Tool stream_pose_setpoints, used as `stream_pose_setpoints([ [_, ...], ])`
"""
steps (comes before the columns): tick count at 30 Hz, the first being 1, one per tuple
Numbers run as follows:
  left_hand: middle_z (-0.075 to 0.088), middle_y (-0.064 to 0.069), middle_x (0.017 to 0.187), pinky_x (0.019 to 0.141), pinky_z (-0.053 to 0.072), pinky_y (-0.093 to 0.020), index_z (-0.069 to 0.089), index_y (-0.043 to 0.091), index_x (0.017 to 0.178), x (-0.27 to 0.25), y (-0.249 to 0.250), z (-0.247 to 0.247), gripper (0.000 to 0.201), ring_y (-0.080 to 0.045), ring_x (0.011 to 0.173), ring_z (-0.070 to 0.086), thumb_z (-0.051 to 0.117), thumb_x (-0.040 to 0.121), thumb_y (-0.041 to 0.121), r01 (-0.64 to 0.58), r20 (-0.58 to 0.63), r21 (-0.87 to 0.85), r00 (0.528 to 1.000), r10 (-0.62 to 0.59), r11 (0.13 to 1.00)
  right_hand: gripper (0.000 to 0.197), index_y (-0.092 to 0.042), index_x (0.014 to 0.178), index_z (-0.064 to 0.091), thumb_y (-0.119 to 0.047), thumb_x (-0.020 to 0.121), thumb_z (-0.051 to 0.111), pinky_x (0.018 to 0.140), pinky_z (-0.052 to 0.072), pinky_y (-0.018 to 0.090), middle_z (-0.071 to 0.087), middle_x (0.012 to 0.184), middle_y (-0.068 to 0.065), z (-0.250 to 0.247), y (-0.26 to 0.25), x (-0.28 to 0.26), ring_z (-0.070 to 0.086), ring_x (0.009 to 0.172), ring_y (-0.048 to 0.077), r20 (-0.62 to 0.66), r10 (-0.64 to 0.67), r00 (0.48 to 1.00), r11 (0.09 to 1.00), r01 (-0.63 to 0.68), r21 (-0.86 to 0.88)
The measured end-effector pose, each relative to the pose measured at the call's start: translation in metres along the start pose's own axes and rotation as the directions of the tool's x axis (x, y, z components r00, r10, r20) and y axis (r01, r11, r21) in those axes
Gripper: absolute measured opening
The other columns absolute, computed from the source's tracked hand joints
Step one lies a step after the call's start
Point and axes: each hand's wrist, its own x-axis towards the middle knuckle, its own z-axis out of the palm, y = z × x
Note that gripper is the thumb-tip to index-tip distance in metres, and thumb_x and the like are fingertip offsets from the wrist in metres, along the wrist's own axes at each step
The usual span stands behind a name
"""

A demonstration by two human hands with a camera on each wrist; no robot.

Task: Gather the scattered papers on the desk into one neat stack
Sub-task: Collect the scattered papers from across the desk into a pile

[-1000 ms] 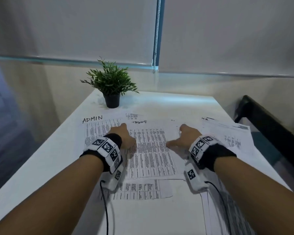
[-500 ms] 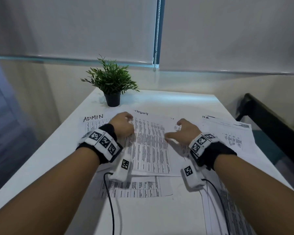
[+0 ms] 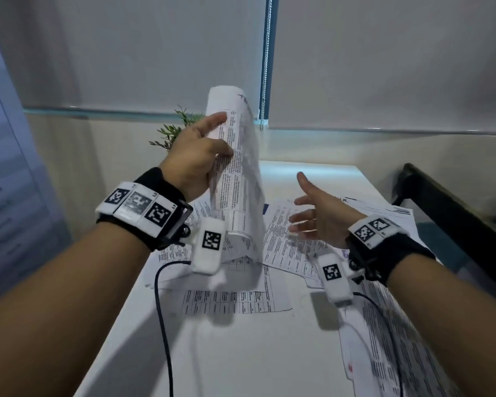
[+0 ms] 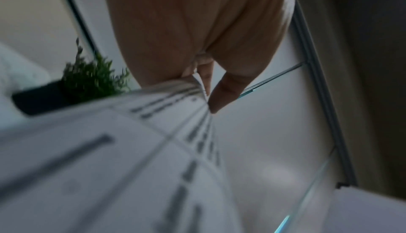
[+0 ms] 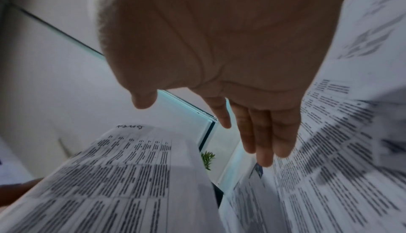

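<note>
My left hand [image 3: 212, 144] grips a printed sheet [image 3: 238, 179] by its left edge and holds it upright above the desk, thumb on the near face. In the left wrist view the same sheet [image 4: 136, 150] runs blurred under the left hand [image 4: 208, 96]. My right hand [image 3: 307, 207] hovers with straight fingers just right of the raised sheet, holding nothing; the right wrist view shows the right hand [image 5: 252, 132] over the sheet [image 5: 123, 176]. More printed papers [image 3: 292, 242] lie scattered on the white desk [image 3: 241, 353], one [image 3: 232, 302] nearer me.
A small potted plant [image 3: 175, 130] stands at the desk's far side, partly behind my left hand. A dark chair edge [image 3: 453, 207] runs along the right. Roller blinds with a bead chain [image 3: 265, 67] hang behind. Cables trail from both wrist cameras.
Both hands were flat on the papers before. Now the left hand has lifted one sheet upright off the desk, and the right hand has risen from the papers with fingers spread.
</note>
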Motion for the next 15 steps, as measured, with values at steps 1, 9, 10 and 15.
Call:
stream_pose_setpoints([
  [1,0.063,-0.007,0.132,0.055,0.058,-0.024,0.054,0.011,0.147,-0.007,0.0,0.008,0.065,-0.016,0.064,0.074,0.045,0.092,-0.023,0.016,0.039,-0.059,0.999,-0.014,0.998,0.088,-0.013,0.129,0.056,-0.085,0.077,0.058,0.08,0.054,0.04,0.067,0.112,0.016,-0.006,0.0,-0.005,0.067,0.093,0.031,-0.005,-0.009,1.0,1.0,0.009,0.011],
  [9,0.073,-0.013,0.102,0.069,0.059,-0.029,0.052,0.013,0.145,-0.038,-0.039,0.079,0.063,-0.023,0.074,0.07,0.05,0.093,-0.022,0.172,0.227,-0.15,0.965,-0.136,0.974,0.076,-0.003,0.132,0.064,-0.039,0.069,0.088,0.096,0.059,0.053,0.072,0.124,0.019,-0.094,0.032,-0.067,0.07,0.109,0.034,-0.106,-0.09,0.99,0.985,0.104,0.135],
  [10,0.07,-0.015,0.102,0.068,0.058,-0.029,0.05,0.01,0.146,-0.041,-0.049,0.085,0.062,-0.026,0.076,0.068,0.053,0.093,-0.022,0.185,0.218,-0.075,0.962,-0.164,0.98,0.083,0.005,0.133,0.06,-0.032,0.066,0.091,0.098,0.057,0.058,0.072,0.128,0.024,-0.108,0.038,-0.073,0.071,0.109,0.035,-0.179,-0.086,0.98,0.989,0.105,0.099],
  [15,0.068,-0.026,0.12,0.077,0.062,-0.04,0.048,0.008,0.143,-0.065,-0.108,0.113,0.061,-0.032,0.091,0.07,0.067,0.089,-0.014,0.309,0.339,0.473,0.8,-0.495,0.825,0.038,-0.017,0.101,0.078,-0.039,0.073,0.09,0.093,0.053,0.073,0.078,0.104,0.028,-0.172,0.071,-0.105,0.071,0.102,0.055,-0.4,-0.038,0.916,0.931,-0.113,-0.347],
])
